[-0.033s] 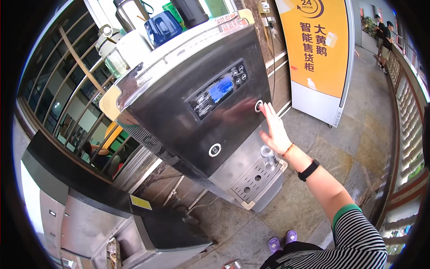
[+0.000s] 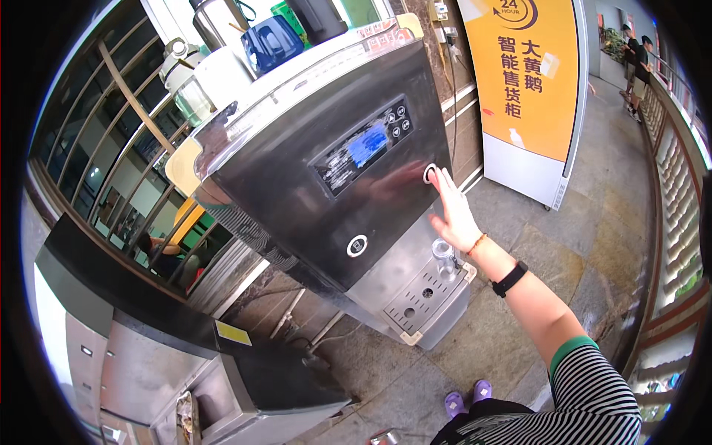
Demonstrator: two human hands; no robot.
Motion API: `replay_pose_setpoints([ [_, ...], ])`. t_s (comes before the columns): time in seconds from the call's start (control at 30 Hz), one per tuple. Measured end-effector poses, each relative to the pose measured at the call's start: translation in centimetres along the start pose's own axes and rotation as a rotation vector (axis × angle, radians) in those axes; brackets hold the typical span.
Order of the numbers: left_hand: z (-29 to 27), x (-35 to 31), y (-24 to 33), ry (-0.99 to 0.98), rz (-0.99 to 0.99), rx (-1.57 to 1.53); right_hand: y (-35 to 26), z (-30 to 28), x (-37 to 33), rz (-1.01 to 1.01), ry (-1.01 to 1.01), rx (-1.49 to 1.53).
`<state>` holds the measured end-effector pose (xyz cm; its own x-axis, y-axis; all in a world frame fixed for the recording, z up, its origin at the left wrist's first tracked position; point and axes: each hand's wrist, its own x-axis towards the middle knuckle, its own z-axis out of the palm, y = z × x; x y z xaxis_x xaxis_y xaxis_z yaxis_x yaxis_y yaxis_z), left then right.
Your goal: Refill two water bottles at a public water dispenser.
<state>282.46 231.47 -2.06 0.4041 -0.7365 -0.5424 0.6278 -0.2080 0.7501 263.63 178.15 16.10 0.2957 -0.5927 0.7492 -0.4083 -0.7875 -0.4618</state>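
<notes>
My right hand (image 2: 457, 215) reaches to a black-fronted water dispenser (image 2: 289, 215) with its fingers stretched out and nothing held. The fingertips touch or nearly touch the right round button (image 2: 429, 173); the hand partly covers it. A second round button (image 2: 357, 245) sits lower left on the same panel. Above them is a blue-lit display (image 2: 368, 146) with small keys beside it. Below my hand, a clear bottle or cup (image 2: 444, 254) stands on the slotted drip tray (image 2: 406, 303). My left hand is out of view.
Several bottles and a blue jug (image 2: 273, 43) stand on top of the dispenser. A yellow vending cabinet (image 2: 523, 81) is behind, right. A metal sink unit (image 2: 159, 356) is at left, a railing (image 2: 671, 170) at right. Two people (image 2: 634, 63) stand far back. A shiny metal object (image 2: 384, 437) shows at the bottom edge.
The view has shifted very slightly. My right hand stays at the right button, and the clear vessel stays on the drip tray.
</notes>
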Motion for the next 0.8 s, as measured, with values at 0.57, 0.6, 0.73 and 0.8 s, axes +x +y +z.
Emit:
replay_pose_setpoints([
  [0.57, -0.9, 1.3, -0.1, -0.064, -0.079, 0.036, 10.9, -8.8, -39.5, 0.692, -0.48, -0.278],
  [0.6, -1.0, 1.8, 0.1, -0.068, -0.082, 0.037, 11.1, -11.3, -46.2, 0.651, -0.649, -0.381],
  [0.73, -0.9, 4.0, 0.4, -0.065, -0.089, 0.15, 6.5, -25.9, -67.1, 0.809, -1.399, -0.581],
  [0.8, -0.3, 5.3, 0.7, -0.156, -0.167, 0.15, 7.1, -28.0, -69.4, 0.768, -1.491, -0.68],
])
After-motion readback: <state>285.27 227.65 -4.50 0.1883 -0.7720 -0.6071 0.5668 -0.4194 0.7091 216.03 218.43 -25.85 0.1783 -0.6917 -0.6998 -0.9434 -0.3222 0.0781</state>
